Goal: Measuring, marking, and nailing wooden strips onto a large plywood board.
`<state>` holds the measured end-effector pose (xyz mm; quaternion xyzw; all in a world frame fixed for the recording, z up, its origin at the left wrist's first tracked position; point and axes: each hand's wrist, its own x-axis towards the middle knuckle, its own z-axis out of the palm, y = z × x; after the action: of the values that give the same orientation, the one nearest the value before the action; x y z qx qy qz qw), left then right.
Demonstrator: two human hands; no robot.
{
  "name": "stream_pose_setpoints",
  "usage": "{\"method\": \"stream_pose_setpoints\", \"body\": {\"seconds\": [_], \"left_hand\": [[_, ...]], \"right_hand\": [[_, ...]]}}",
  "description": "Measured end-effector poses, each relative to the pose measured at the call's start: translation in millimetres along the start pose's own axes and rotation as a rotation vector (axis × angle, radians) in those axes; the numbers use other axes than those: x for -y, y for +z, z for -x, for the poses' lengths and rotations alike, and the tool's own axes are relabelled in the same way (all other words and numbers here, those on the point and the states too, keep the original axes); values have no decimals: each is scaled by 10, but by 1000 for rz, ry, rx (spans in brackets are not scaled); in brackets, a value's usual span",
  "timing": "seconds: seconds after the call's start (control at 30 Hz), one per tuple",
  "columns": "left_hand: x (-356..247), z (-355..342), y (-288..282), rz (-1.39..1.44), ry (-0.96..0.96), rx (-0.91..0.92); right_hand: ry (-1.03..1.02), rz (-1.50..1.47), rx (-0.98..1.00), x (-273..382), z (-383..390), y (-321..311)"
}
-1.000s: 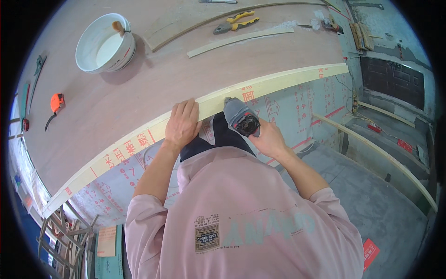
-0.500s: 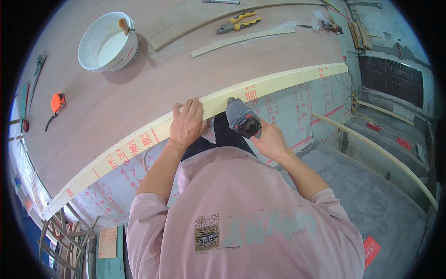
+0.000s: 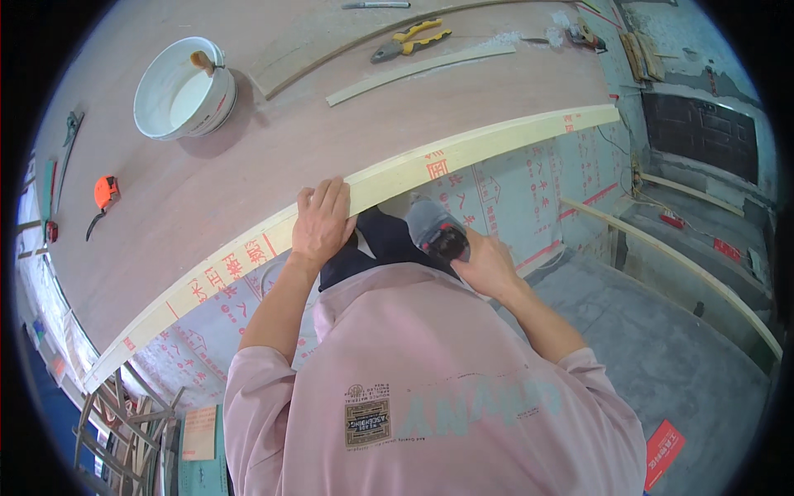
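A long pale wooden strip with red print runs along the near edge of a broad brown board. My left hand grips this strip left of its middle, fingers over its top edge and thumb against the front face. In my right hand is a grey and black cordless drill with red parts. Its nose points up toward the strip and sits just below it, seemingly apart from it. The fingers round the drill's handle are mostly hidden by its body.
On the board stand a white bucket with a brush, an orange tape measure, yellow-black pliers and a thin wood strip. Metal stools are lower left. A long batten slants at right above the grey floor.
The drill and my right hand have drawn back from the strip, slightly down and to the right. My left hand keeps its hold, and the whole view has shifted a little.
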<state>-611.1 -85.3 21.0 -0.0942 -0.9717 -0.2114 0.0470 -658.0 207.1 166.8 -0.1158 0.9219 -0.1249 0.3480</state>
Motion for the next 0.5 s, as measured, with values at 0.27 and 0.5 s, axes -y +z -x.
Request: {"method": "stream_pose_setpoints", "body": {"seconds": [0.27,0.5], "left_hand": [[262,413,-328,-5,-54,45],[190,53,-270,48,35,104]], "right_hand": [[91,-104,-118,-596,174,-204],[77,-198,-112,-916,141,-190]]}}
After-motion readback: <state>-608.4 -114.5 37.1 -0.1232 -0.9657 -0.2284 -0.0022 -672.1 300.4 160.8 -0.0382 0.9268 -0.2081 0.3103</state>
